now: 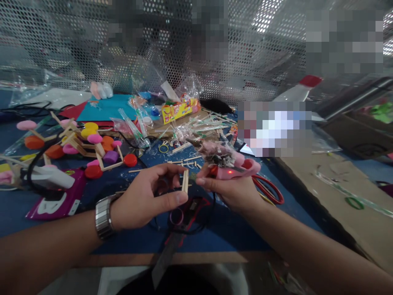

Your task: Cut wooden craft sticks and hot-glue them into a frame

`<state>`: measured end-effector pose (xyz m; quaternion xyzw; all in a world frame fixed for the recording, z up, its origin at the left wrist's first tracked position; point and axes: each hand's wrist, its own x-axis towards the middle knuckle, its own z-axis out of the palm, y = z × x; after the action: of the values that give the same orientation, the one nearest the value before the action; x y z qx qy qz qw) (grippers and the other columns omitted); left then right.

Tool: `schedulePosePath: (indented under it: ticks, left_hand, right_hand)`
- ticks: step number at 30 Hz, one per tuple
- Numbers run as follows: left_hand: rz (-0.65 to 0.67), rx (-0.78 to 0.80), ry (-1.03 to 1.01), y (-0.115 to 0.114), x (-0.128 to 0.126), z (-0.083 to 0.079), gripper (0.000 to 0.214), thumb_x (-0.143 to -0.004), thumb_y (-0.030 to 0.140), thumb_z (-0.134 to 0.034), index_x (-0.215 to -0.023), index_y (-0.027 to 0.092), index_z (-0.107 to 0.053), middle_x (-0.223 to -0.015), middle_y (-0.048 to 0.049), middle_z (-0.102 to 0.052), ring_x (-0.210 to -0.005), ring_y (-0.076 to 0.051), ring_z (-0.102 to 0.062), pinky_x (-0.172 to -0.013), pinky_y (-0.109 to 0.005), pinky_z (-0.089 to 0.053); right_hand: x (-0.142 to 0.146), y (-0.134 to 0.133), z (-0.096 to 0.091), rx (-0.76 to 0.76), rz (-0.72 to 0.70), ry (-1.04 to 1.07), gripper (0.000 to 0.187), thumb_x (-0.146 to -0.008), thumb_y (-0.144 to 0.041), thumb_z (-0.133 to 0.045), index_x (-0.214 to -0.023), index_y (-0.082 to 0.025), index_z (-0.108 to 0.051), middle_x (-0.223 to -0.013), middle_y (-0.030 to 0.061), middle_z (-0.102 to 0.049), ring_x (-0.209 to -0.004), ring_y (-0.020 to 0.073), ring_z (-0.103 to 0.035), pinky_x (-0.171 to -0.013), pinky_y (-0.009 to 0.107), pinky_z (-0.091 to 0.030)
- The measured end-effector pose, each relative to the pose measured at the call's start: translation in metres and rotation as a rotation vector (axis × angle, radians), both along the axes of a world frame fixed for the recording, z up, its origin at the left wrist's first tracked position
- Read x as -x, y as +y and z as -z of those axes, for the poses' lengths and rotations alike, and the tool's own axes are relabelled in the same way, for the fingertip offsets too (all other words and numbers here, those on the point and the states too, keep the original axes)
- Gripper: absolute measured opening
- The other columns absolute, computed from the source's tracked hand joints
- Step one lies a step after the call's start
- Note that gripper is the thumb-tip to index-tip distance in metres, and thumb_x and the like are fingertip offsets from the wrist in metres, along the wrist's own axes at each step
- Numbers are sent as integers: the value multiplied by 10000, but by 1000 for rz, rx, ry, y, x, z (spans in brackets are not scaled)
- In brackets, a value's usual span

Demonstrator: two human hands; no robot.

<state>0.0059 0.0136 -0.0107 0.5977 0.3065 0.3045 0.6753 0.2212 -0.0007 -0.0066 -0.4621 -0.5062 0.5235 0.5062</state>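
Note:
My left hand (147,194) pinches a small piece of joined wooden sticks (185,183) between thumb and fingers, over the middle of the table. Just to the right, my right hand (235,192) is closed on a pink hot glue gun (233,172) with a small red light on. Its nozzle points up and left, and whitish glue strands cling to its front. A gap separates the gun from the sticks. Below both hands lies a blade tool with a red and black handle (192,211), its blade reaching past the table's front edge. A black cord loops beside it.
Ball-and-stick model with coloured clay pieces (92,141) stands at left, behind a purple box-shaped thing (73,192). Loose wooden sticks (202,123), a yellow packet (181,110) and blue paper (107,108) lie farther back. Red-handled scissors (274,190) and cardboard (331,196) are at right.

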Motion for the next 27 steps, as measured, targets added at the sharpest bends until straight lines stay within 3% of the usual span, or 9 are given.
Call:
schedulePosePath:
  ticks: [4, 9, 12, 14, 21, 27]
  left_hand:
    - [-39, 9, -8, 0, 0, 0, 640, -749, 489, -820, -1245, 155, -592, -950, -42, -572, -818, -157, -551, -699, -270, -484]
    - [-119, -18, -75, 2, -2, -2, 576, -781, 530, -783, -1194, 160, -628, -956, -54, -612, -860, -175, -567, -744, -286, -485]
    - [-141, 0, -120, 3, -2, -3, 583, -776, 550, -781, -1183, 160, -631, -985, -62, -629, -906, -186, -577, -807, -306, -486]
    - [-138, 5, -123, 3, -2, -3, 584, -773, 550, -784, -1183, 162, -634, -977, -57, -623, -903, -183, -571, -804, -302, -479]
    - [-87, -55, -81, 2, 0, -1, 597, -815, 572, -734, -1224, 155, -611, -987, -74, -620, -920, -210, -576, -787, -322, -464]
    - [47, -151, 9, -1, 3, 0, 614, -823, 567, -723, -1260, 155, -596, -1031, -88, -618, -919, -221, -580, -790, -337, -469]
  right_hand:
    - [-2, 1, 4, -3, -2, 12, 347, -548, -319, -954, -622, -182, -644, -565, -36, -617, -499, 94, -513, -465, 228, -443]
    - [-3, 5, 13, -19, 202, 129, 333, -686, -426, -864, -730, -191, -632, -606, -19, -634, -458, 89, -485, -414, 226, -331]
    - [-1, 9, 11, -34, 309, 189, 329, -638, -369, -871, -764, -199, -619, -700, -1, -675, -449, 77, -459, -405, 231, -297]
    - [0, 10, 8, -39, 348, 181, 310, -609, -306, -866, -770, -196, -625, -653, -14, -646, -455, 82, -453, -417, 239, -302]
    - [-1, 8, 8, -30, 269, 164, 268, -657, -273, -844, -833, -197, -655, -481, -76, -501, -448, 91, -414, -434, 240, -285]
    - [-2, 4, 11, 11, 124, 114, 321, -683, -325, -864, -943, -203, -721, -814, 11, -714, -481, 65, -460, -434, 232, -351]
